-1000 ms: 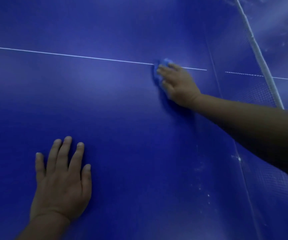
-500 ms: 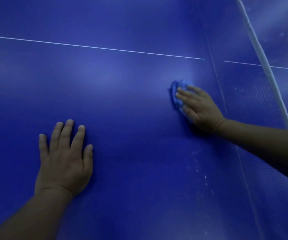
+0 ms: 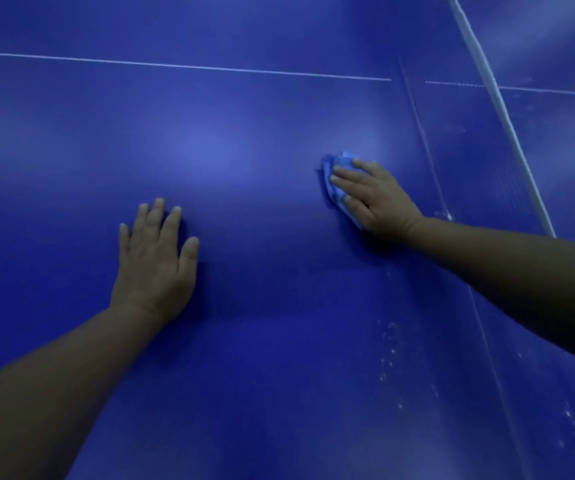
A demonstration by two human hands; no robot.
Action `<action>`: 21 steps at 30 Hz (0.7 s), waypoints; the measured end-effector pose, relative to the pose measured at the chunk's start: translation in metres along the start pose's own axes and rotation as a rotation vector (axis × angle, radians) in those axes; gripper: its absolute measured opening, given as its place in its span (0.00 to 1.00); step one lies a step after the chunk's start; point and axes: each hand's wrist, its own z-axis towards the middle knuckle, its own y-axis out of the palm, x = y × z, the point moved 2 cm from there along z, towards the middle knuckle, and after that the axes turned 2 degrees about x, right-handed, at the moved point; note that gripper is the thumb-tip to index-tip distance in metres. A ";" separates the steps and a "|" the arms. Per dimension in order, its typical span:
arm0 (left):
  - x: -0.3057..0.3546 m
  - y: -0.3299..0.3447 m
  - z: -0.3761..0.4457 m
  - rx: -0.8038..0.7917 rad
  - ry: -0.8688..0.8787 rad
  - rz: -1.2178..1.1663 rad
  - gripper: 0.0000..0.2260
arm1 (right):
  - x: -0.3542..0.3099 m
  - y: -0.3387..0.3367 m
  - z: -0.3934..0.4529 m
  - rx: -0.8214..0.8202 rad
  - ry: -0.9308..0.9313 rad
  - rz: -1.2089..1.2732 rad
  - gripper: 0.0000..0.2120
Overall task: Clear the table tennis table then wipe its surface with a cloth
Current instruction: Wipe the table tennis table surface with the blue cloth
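Blue table point(image 3: 279, 358) fills the view, glossy, with soft light patches. A thin white line point(image 3: 182, 66) runs across it well beyond both sets of fingertips. Net point(image 3: 500, 109) with a white top band stands at the far right, just past the right wrist. Pale specks point(image 3: 391, 351) dot the surface under the right forearm, on the near side.

Left hand point(image 3: 156, 261) lies flat, palm down, fingers straight and slightly spread, holding nothing. Right hand point(image 3: 374, 199) presses a light blue cloth point(image 3: 339, 174) against the table, fingers extended over it, cloth bunched and showing ahead of and beside the fingertips. Hands well apart.
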 end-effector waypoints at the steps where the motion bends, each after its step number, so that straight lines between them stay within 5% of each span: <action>1: 0.004 0.001 -0.023 0.027 0.033 0.001 0.32 | -0.004 0.002 -0.006 0.019 0.003 0.003 0.18; 6: 0.020 0.012 -0.131 0.065 0.234 0.064 0.28 | -0.061 0.004 -0.133 -0.056 -0.300 0.084 0.18; 11: 0.012 0.024 -0.181 -0.006 0.190 0.186 0.30 | -0.079 0.003 -0.203 -0.229 -0.515 0.120 0.20; 18: 0.008 0.029 -0.181 -0.033 0.175 0.210 0.28 | -0.023 0.005 -0.064 0.034 0.069 0.001 0.18; 21: 0.008 0.027 -0.181 -0.033 0.178 0.220 0.28 | -0.049 0.007 -0.082 0.049 -0.007 0.003 0.18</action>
